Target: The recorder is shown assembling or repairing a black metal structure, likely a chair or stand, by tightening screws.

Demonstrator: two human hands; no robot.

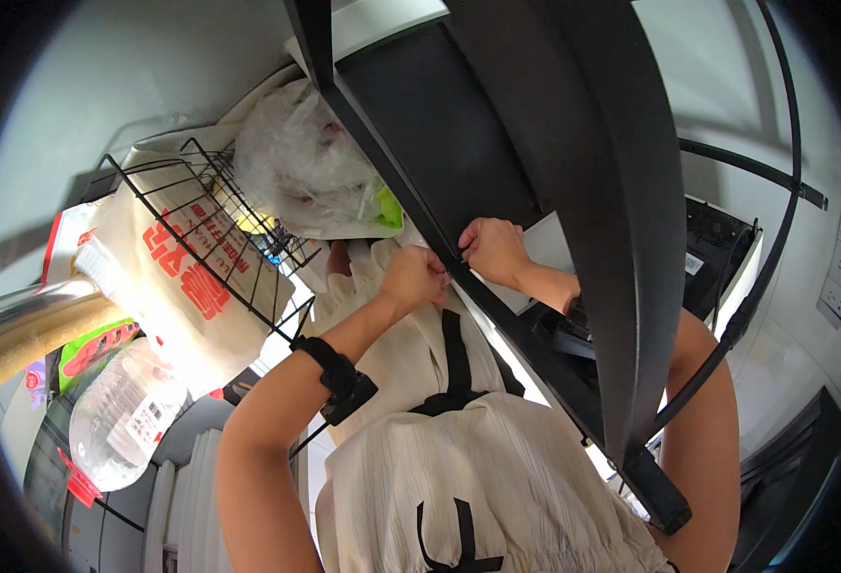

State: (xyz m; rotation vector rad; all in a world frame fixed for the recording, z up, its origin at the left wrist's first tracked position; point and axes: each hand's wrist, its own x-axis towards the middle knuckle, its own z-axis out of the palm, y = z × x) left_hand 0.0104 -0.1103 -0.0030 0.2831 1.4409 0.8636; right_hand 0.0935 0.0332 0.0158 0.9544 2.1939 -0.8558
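Observation:
Both of my hands meet at a slim black bar (392,181) that slants across a black frame in front of me. On the bar's left side is my left hand (415,284), its fingers curled in a pinch close to the edge. Just across the bar, my right hand (497,252) bends its fingers against it. Whatever small thing either hand grips is hidden by the fingers. Behind my right hand lies a flat black panel (430,115), and a wide curved black part (621,191) passes over my right forearm. A black device (344,382) is strapped to my left wrist.
At the left hangs a black wire basket (139,196) beside a white bag (177,334) with red print. A clear plastic bag (296,153) sits behind it. Lower left is a clear bottle (125,420). A black cable (791,115) loops at right, near wall sockets (836,282).

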